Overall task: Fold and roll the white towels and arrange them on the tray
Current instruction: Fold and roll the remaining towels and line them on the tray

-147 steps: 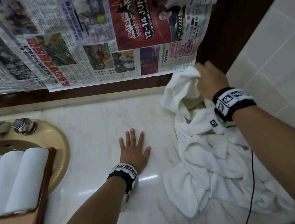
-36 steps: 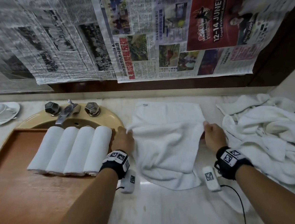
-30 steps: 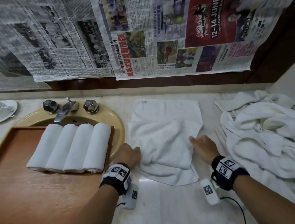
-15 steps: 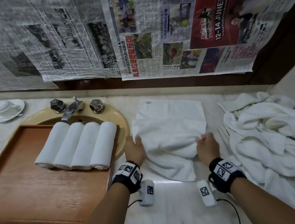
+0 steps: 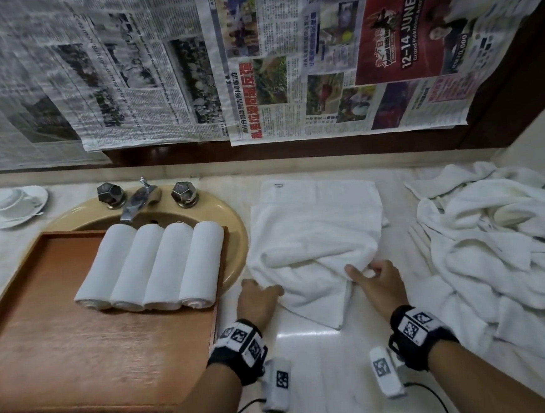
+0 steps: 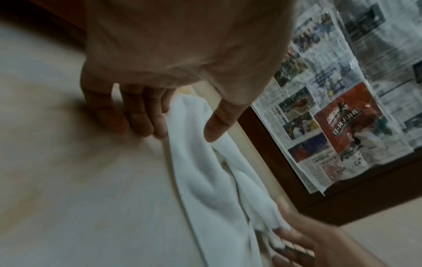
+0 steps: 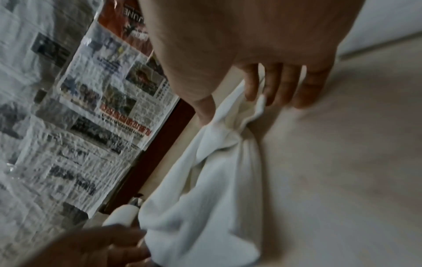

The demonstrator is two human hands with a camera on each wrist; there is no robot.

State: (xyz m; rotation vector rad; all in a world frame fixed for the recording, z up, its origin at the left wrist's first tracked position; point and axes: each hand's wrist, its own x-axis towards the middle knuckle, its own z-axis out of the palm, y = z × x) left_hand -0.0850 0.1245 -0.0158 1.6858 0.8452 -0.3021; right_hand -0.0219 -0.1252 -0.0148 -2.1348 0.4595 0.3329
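Observation:
A white towel (image 5: 315, 232) lies spread on the marble counter, its middle bunched into a fold. My left hand (image 5: 265, 291) holds the fold's left edge between thumb and fingers (image 6: 157, 124). My right hand (image 5: 359, 272) pinches the gathered right edge (image 7: 255, 106). The towel (image 6: 205, 180) stretches between both hands; its near flap lies flat under the fold. Left of me a wooden tray (image 5: 64, 353) carries several rolled white towels (image 5: 152, 268) side by side at its far end. A heap of loose white towels (image 5: 503, 253) sits at the right.
The tray lies over a tan sink (image 5: 234, 238) with a chrome tap (image 5: 134, 204) and two knobs. A white cup and saucer (image 5: 20, 203) stand at the far left. Newspaper sheets (image 5: 253, 61) hang on the back wall. Bare counter (image 5: 326, 365) lies between my wrists.
My right hand took a towel from the heap and it was laid flat. Over the last second both hands drew the bunched fold toward me, nearer the towel's front edge.

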